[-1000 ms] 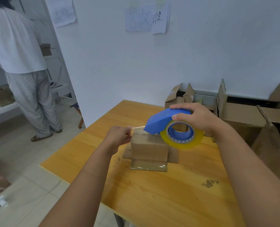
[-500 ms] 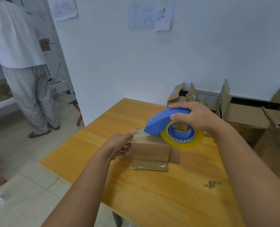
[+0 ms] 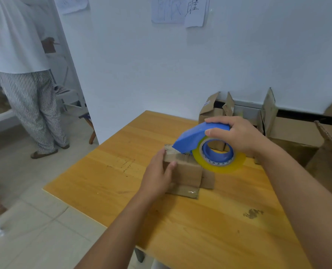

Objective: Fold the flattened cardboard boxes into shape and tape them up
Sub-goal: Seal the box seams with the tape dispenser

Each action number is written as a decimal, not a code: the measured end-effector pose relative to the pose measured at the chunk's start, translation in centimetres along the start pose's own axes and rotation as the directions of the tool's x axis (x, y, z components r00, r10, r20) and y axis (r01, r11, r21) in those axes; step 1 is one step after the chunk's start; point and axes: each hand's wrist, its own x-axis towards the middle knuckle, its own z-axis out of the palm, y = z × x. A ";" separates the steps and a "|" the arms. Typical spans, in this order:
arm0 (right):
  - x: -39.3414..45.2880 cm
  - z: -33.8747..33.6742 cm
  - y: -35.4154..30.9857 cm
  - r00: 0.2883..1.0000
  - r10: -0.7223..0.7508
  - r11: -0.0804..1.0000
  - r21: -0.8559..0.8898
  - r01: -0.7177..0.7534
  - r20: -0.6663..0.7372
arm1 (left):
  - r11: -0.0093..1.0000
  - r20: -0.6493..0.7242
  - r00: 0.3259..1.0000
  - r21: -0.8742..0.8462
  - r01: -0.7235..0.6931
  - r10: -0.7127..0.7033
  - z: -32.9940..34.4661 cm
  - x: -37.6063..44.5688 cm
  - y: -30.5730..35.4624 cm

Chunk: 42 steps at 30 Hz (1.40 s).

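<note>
Now: left hand (image 3: 157,174) presses flat on light, crushable box (image 3: 182,169) (9 o'clock face); right hand (image 3: 237,136) grip wraps tape dispenser (image 3: 200,138).

Both hands extended: left (image 3: 158,174) pressing with straight fingers, right (image 3: 237,136) gripping

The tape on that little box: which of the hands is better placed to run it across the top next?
Probably the right hand: it grips the tape dispenser at the box.

Small brown cardboard box (image 3: 182,171) upright on table – blue tape dispenser (image 3: 204,140) touching its top
</note>
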 end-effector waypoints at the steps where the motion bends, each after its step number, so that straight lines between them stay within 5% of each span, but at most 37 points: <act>1: 0.0 0.0 0.0 1.000 0.004 1.000 -0.011 -0.005 -0.007 | 1.000 0.007 1.000 0.012 -0.012 0.012 -0.2 0.4 -0.1; 10: -0.5 -0.3 0.3 0.999 0.015 0.995 -0.099 -0.012 0.031 | 0.988 0.316 0.937 0.084 0.129 -0.150 -2.3 4.6 0.3; 14: -1.1 -0.8 0.5 0.998 0.006 1.000 -0.030 -0.004 0.066 | 0.984 0.207 0.978 0.169 -0.061 0.025 -1.7 4.5 -0.1; 18: -1.2 -0.3 0.7 1.000 -0.017 0.999 0.036 0.017 0.001 | 0.901 0.221 0.932 0.265 -0.342 0.289 -1.4 4.7 0.3; 27: -0.9 0.2 0.8 0.998 -0.029 0.990 0.133 0.036 -0.060 | 0.869 0.128 0.906 0.258 -0.423 0.403 -0.3 4.5 -0.3; 33: -3.5 -1.3 3.5 0.999 -0.018 0.987 0.159 0.024 -0.039 | 0.866 0.161 0.951 0.395 -0.308 0.265 -0.2 4.6 -0.8; 42: -6.4 1.0 5.1 0.992 -0.031 0.970 0.236 0.059 -0.119 | 0.771 0.200 0.931 0.521 -0.366 0.307 0.0 3.9 0.0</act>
